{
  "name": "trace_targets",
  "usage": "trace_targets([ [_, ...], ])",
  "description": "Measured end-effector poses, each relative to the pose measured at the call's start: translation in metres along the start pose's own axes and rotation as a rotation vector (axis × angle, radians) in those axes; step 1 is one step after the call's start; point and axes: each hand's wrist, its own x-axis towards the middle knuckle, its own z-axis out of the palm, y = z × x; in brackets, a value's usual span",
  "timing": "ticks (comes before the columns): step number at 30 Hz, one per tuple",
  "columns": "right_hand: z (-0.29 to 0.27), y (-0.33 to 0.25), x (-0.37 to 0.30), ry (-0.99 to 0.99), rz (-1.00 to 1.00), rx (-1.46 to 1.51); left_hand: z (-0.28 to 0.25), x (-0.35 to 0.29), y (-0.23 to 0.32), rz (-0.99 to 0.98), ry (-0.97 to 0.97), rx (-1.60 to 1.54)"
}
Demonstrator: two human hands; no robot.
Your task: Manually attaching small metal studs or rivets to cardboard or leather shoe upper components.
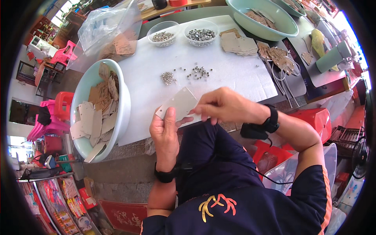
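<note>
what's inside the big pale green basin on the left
The basin holds a loose heap of flat card tags, whitish and brown, leaning over each other. Its bottom is covered by the heap.

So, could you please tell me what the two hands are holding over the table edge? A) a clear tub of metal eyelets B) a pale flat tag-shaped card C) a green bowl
B: the left hand and right hand both grip the pale card.

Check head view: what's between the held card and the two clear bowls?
Head view: two small heaps of metal eyelets on white sheet, between card and clear bowls.
</note>
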Motion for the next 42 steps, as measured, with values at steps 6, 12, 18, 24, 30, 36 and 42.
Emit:
trace_targets([
  [6,-0.081,0.006,0.015,0.548,-0.283,-0.703,0.001,0.005,0.009,-0.078,-0.094,-0.012],
  [12,-0.14,0.016,0.016,0.678,-0.146,-1.009,0.004,0.009,0.008,-0.066,-0.163,0.034],
  [18,-0.156,0.039,0.028,0.811,-0.183,-1.176,0.0,0.006,0.005,-0.091,-0.217,0.031],
  [24,-0.159,0.038,0.037,0.761,-0.08,-1.305,0.002,0.005,0.012,-0.166,-0.246,-0.011],
  [30,-0.162,0.018,0.04,0.601,-0.011,-0.893,0.004,-0.002,0.019,-0.176,-0.251,0.013],
  [36,-0.173,0.038,0.043,0.67,-0.018,-0.575,0.008,-0.011,0.027,-0.14,-0.261,0.124],
  [42,-0.173,0.037,0.028,0.658,0.008,-0.209,-0.003,-0.017,0.015,0.063,-0.257,0.228],
])
